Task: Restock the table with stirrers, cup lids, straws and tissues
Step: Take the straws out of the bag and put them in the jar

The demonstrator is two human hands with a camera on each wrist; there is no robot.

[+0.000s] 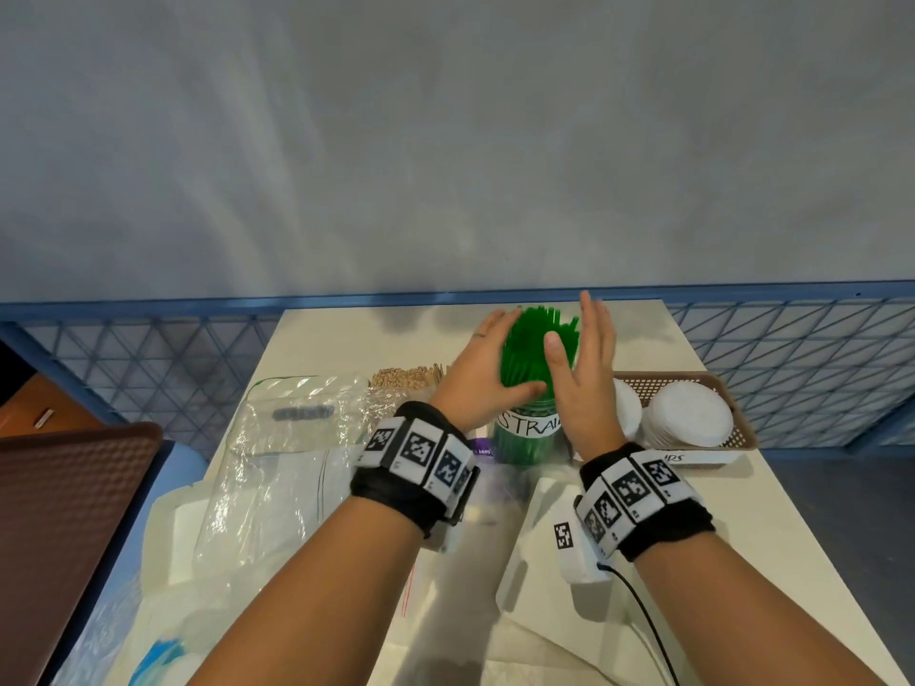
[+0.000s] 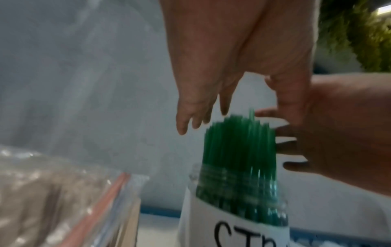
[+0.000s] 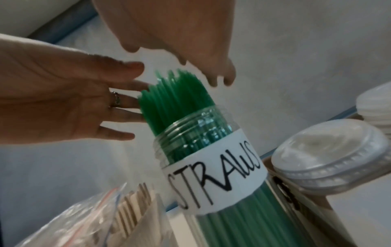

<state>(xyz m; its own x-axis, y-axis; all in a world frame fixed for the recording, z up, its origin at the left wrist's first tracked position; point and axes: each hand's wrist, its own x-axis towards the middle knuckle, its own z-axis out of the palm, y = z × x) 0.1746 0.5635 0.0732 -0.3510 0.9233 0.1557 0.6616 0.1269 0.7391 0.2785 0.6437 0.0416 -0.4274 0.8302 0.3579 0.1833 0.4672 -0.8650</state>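
on the bench (image 1: 346, 334), a clear jar (image 3: 213, 168) packed with green straws (image 1: 532, 349) stands far centre, left of the lid basket (image 1: 693, 383). left hand (image 1: 475, 373) and right hand (image 1: 589, 368) flank the tops, fingers straight, gripping nothing. best pat the tops gently inward, so none tip out.

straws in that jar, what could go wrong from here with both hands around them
1. The straws stand well above the rim of the jar and fan out unevenly; a push from the left hand or right hand could spill some over the side.
2. The tall, narrow jar might tip toward the cup lids in the basket beside it.
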